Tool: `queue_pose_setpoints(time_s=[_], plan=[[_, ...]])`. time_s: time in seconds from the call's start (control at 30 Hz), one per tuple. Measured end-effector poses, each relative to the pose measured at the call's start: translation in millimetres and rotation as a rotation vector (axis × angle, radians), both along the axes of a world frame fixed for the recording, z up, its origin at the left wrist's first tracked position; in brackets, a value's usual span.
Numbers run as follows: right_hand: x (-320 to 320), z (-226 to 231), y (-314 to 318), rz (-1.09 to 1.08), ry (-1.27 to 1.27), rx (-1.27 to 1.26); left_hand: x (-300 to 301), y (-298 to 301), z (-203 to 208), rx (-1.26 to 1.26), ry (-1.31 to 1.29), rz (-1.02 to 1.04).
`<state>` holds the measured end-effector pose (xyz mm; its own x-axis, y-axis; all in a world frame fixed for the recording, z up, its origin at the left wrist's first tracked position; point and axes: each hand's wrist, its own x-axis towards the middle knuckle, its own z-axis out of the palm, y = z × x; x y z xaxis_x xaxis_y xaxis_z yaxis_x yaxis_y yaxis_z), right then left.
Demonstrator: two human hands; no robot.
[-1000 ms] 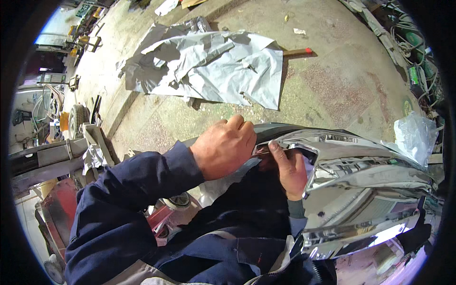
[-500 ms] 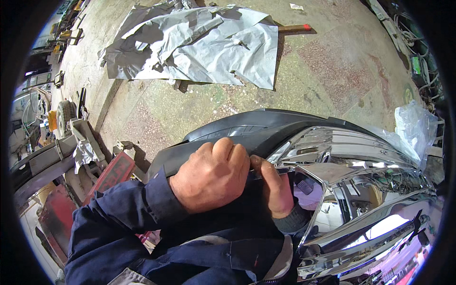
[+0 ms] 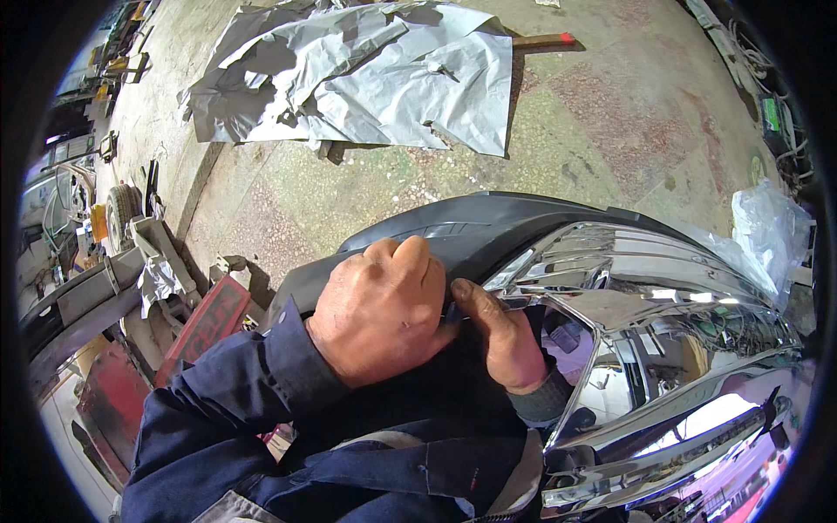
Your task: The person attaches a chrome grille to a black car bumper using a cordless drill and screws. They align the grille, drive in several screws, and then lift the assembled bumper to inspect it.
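Observation:
A chrome car grille (image 3: 641, 266) and a black plastic bumper part (image 3: 488, 222) lie together in front of me. My left hand (image 3: 379, 314) is closed in a fist over the near edge of the black part, knuckles up. Whatever its fingers grip is hidden under the hand. Close on its right, my right hand (image 3: 499, 336) is closed around the left end of the grille's narrow chrome edge. Its thumb points up and to the left, and its other fingers are out of sight. A small dark edge shows between the two hands.
A crumpled grey-white sheet (image 3: 392, 96) covers part of the floor, with a red-tipped wooden handle (image 3: 545, 41) sticking out. Clear plastic wrap (image 3: 767, 235) lies beyond the grille at right. Red panels (image 3: 205, 329) and a wheel (image 3: 120, 213) stand at left.
My left hand has turned slightly and shifted a little left, opening a small gap from the right thumb. The right hand has tilted slightly; the bumper part and grille have barely moved.

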<state>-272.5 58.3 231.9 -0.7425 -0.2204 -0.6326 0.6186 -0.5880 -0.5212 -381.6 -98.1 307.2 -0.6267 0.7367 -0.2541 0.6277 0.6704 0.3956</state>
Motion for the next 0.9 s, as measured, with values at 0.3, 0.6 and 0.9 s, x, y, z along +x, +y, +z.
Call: queue_pose_setpoints(time_s=[0.3,0.6,0.9], plan=[[-2.6,-0.2,2.3,0.046,0.101,0.060,-1.9,-1.0,-3.5,0.013,-0.018,0.049],[1.7,-11.7,12.8,0.184,0.551,0.442,4.5,1.7,-1.8,0.065,0.027,0.064],[-9.4,11.1,1.7,-0.158,-0.128,0.002,21.7,3.6,-9.3,0.084,0.133,0.171]])
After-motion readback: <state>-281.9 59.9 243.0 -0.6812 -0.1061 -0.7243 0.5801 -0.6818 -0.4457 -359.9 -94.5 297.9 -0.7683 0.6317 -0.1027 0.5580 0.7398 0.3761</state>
